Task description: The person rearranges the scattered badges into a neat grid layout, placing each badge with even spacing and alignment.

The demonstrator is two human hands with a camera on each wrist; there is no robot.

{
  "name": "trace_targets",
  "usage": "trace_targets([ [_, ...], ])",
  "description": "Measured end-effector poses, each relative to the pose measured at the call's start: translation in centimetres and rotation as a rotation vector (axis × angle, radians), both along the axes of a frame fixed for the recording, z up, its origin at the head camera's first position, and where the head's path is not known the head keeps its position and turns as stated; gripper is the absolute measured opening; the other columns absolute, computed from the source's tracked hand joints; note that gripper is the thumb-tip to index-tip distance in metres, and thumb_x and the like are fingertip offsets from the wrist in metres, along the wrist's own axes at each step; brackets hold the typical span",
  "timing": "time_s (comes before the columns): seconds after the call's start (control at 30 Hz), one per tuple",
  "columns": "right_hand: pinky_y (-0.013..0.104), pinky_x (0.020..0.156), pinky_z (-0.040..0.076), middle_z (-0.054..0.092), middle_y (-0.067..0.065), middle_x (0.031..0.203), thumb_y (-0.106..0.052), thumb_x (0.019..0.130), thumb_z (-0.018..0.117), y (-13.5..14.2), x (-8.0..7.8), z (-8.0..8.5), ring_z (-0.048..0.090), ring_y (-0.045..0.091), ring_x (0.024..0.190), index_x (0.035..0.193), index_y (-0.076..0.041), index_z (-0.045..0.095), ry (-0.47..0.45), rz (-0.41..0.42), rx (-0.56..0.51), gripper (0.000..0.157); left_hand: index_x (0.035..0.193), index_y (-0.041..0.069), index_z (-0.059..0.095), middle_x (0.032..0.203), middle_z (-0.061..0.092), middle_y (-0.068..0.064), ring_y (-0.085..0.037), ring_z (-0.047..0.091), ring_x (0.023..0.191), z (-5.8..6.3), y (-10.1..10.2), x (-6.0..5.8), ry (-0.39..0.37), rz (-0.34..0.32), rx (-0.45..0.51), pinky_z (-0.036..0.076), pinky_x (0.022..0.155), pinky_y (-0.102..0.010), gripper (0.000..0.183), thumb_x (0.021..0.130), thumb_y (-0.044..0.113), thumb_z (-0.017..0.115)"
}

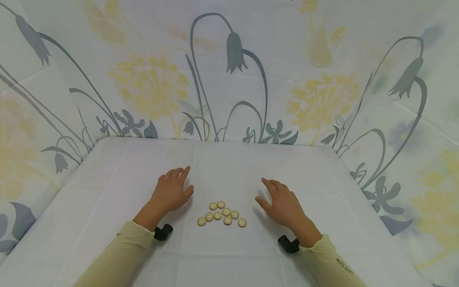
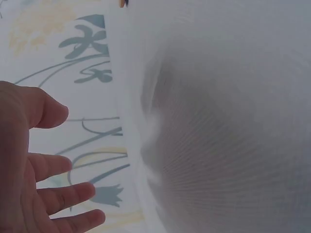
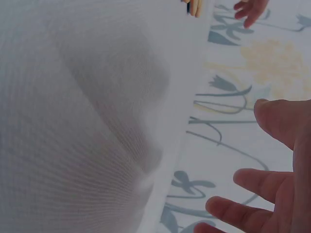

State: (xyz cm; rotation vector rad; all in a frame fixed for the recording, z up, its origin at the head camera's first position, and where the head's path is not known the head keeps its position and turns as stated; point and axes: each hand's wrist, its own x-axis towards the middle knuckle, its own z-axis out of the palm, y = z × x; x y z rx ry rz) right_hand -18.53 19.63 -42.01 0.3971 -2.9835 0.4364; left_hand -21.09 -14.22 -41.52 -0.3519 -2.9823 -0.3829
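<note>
Several round cream buttons (image 1: 217, 215) lie in a loose group on the white cloth in the head view. To their left my left hand (image 1: 171, 189) is held above the cloth with fingers spread and nothing in it. On the other side of the buttons my right hand (image 1: 285, 204) hovers too, its fingers extended and holding nothing. In the left wrist view the left hand (image 2: 39, 174) shows thumb and fingers apart. The right hand (image 3: 272, 184) looks the same in the right wrist view, where a bit of the buttons (image 3: 195, 7) peeks in at the top.
A white cloth (image 1: 229, 263) covers the table. Behind and at both sides stands a flower-patterned curtain (image 1: 229, 91). Black wrist camera mounts (image 1: 163, 232) sit at both wrists, below the sleeves' cuffs.
</note>
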Motion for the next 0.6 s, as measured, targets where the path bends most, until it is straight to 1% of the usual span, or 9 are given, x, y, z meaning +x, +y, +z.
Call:
trace_targets([
  [0.3, 0.055, 0.097, 0.045, 0.048, 0.015, 0.142, -0.046, 0.091, 0.061, -1.0, 0.8, -0.2, 0.051, 0.037, 0.125, 0.146, -0.016, 0.042, -0.043, 0.042, -0.004, 0.066, 0.142, 0.005, 0.046, 0.135, 0.054, -0.02, -0.04, 0.049, 0.126, -0.4, 0.5, 0.4, -0.008, -0.025, -0.015, 0.041, 0.099, -0.058, 0.056, 0.094, 0.031, 0.053],
  [0.43, 0.053, 0.096, 0.047, 0.051, 0.013, 0.14, -0.044, 0.09, 0.062, -1.5, 1.1, -0.3, 0.052, 0.035, 0.124, 0.144, -0.016, 0.045, -0.047, 0.065, -0.024, 0.064, 0.138, 0.006, 0.051, 0.132, 0.056, -0.018, -0.039, 0.051, 0.124, -0.5, 0.9, 0.4, -0.018, -0.039, -0.007, 0.043, 0.097, -0.056, 0.051, 0.093, 0.03, 0.054],
  [0.6, 0.051, 0.097, 0.046, 0.052, 0.01, 0.139, -0.043, 0.09, 0.063, -1.9, 1.3, -0.6, 0.052, 0.032, 0.126, 0.143, -0.017, 0.047, -0.069, 0.083, -0.039, 0.061, 0.132, 0.008, 0.057, 0.131, 0.059, -0.016, -0.037, 0.053, 0.123, -0.7, 1.5, 0.3, -0.049, -0.048, 0.018, 0.044, 0.096, -0.055, 0.046, 0.093, 0.032, 0.055],
])
